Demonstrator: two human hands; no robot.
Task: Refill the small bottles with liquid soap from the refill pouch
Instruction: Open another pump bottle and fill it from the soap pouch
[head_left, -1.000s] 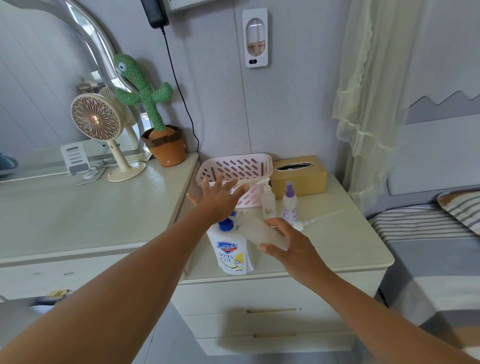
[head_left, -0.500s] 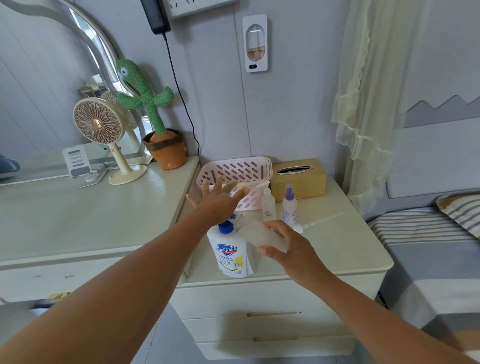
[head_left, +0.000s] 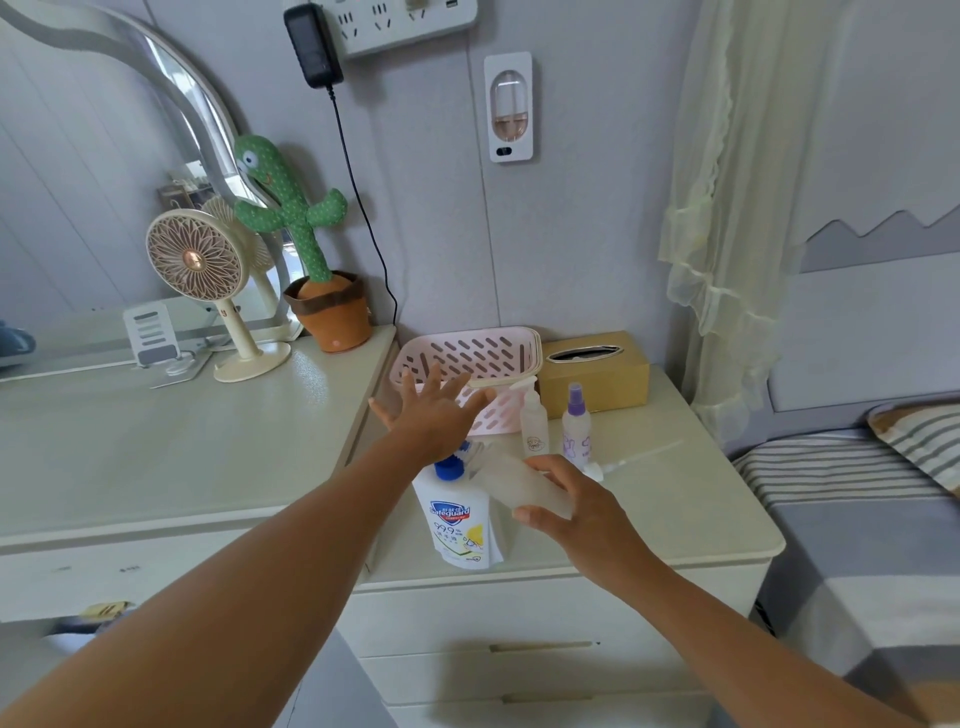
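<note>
Bedroom scene: a pale table (head_left: 675, 519) stands beside a bed (head_left: 857, 530). Near the table's front left corner stands the pouch (head_left: 460, 525), its blue cap (head_left: 449, 469) on. It looks soft and full, so likely heavy and floppy, best held at the stiff neck with the base supported. The right grip (head_left: 576, 506) curls round a frosted bottle (head_left: 511, 480), tilted with its mouth toward the cap. The bottle is probably light, smooth plastic, slippery if soapy. The left grip (head_left: 434, 415) hovers above the pouch, fingers spread, holding nothing. A pump (head_left: 639, 454) lies just to the right. Farther back stand a white-capped bottle (head_left: 534, 431) and a purple-capped bottle (head_left: 575, 436). A basket (head_left: 467, 353) and a tissue box (head_left: 597, 374) sit along the back edge.
</note>
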